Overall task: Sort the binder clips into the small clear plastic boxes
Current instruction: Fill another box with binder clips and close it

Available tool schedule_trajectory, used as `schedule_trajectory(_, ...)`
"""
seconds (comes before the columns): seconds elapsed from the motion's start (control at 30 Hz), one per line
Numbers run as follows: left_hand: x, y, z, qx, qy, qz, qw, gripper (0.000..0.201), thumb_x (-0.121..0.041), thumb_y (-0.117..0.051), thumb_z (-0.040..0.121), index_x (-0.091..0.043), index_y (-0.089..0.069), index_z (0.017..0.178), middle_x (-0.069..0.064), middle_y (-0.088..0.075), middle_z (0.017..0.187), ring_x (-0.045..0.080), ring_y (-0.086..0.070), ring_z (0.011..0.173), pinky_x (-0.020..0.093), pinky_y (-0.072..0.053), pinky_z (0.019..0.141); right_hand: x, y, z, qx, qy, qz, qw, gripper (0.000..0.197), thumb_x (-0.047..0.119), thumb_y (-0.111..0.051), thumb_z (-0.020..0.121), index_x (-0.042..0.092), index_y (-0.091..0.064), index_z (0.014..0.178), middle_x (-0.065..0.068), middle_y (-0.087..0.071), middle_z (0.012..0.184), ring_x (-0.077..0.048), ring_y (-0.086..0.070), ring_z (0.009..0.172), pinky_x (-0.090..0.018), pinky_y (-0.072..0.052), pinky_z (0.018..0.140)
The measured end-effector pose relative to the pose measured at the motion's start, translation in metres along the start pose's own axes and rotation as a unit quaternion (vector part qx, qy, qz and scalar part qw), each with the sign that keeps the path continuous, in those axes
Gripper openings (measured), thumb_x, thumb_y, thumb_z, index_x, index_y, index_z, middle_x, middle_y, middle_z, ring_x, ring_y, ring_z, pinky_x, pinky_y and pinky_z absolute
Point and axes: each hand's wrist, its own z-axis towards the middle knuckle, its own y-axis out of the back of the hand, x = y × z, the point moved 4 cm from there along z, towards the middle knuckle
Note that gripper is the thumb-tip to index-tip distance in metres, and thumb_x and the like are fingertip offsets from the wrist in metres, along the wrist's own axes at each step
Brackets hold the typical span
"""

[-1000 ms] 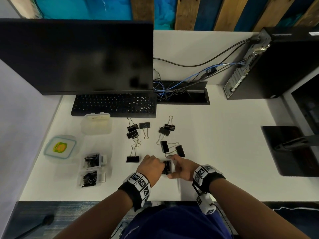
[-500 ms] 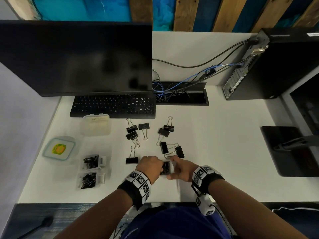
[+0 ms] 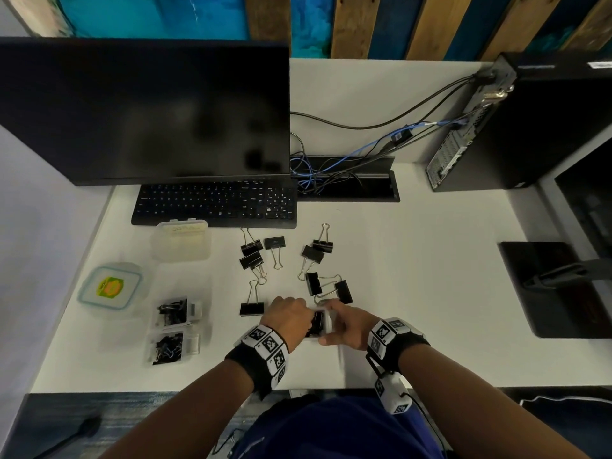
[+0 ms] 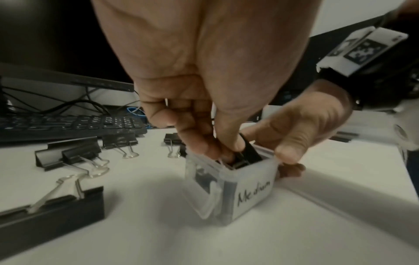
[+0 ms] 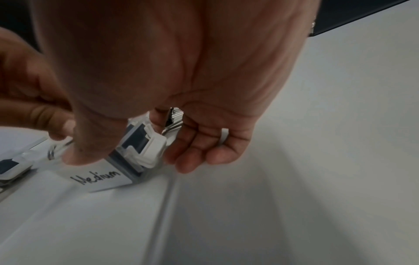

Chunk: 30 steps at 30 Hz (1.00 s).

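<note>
A white desk (image 3: 414, 276) is seen before a wall of blue and wooden planks, with a dark monitor (image 3: 142, 111), black keyboard (image 3: 215, 203) and computer tower (image 3: 530, 127) at its back. Near its front edge a clear box labelled "Medium" (image 4: 251, 195) is steadied by the curled fingers and thumb of the right hand (image 3: 347, 326). A black binder clip (image 4: 246, 156) is pinched inside the box by the left hand (image 3: 289, 318), while larger clips (image 3: 255, 256) are scattered just beyond and two filled boxes (image 3: 172, 329) are set to the left.

white desk (image 3: 430, 293) with a seam near the front edge, dim light. dark monitor (image 3: 142, 107) at back left, black keyboard (image 3: 215, 203) below it. black pc tower (image 3: 530, 127) back right, cables (image 3: 364, 140) running into a desk slot (image 3: 347, 190). wall behind has wood slats and blue-teal panels (image 3: 159, 14). dark blue carpet (image 3: 99, 422) below.
</note>
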Motion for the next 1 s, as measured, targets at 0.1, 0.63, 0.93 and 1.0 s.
schedule_trajectory(0.1, -0.004, -0.003, 0.004, -0.008, -0.007, -0.014, 1.000, 0.026, -0.021, -0.043, 0.098, -0.014, -0.063, 0.113, 0.007, -0.060, 0.104, 0.027, -0.058, 0.095, 0.033, -0.037, 0.074, 0.000, 0.000, 0.000, 0.000, 0.004, 0.007, 1.000, 0.084, 0.049, -0.074, 0.083, 0.030, -0.027, 0.149, 0.005, -0.054, 0.102, -0.016, -0.056, 0.099, -0.030, -0.044, 0.089)
schedule_trajectory(0.63, 0.015, -0.017, 0.008, -0.071, 0.005, -0.182, 0.981, 0.020, -0.035, -0.054, 0.091, -0.028, -0.071, 0.098, -0.006, -0.061, 0.101, 0.018, -0.057, 0.096, 0.035, -0.049, 0.082, -0.005, -0.002, 0.007, 0.003, 0.007, 0.005, 1.000, 0.088, 0.055, -0.074, 0.079, 0.033, -0.025, 0.149, -0.001, -0.060, 0.114, -0.020, -0.057, 0.111, -0.036, -0.046, 0.099)
schedule_trajectory(0.93, 0.076, 0.009, 0.014, -0.191, 0.138, -0.274, 0.932, 0.018, -0.021, -0.048, 0.096, -0.017, -0.065, 0.101, -0.002, -0.059, 0.099, 0.014, -0.055, 0.086, 0.029, -0.050, 0.079, -0.007, 0.000, 0.003, -0.009, 0.016, 0.028, 0.999, 0.082, 0.050, -0.076, 0.080, 0.036, -0.030, 0.146, 0.010, -0.059, 0.086, -0.015, -0.061, 0.090, -0.035, -0.051, 0.091)
schedule_trajectory(1.0, 0.097, 0.013, 0.028, -0.198, 0.167, -0.257, 0.931, 0.021, -0.015, -0.049, 0.094, -0.017, -0.065, 0.107, 0.002, -0.059, 0.106, 0.019, -0.057, 0.093, 0.033, -0.051, 0.083, -0.010, 0.001, 0.003, -0.011, 0.016, 0.036, 0.999, 0.080, 0.048, -0.076, 0.080, 0.036, -0.031, 0.145, 0.009, -0.060, 0.086, -0.016, -0.062, 0.089, -0.036, -0.051, 0.091)
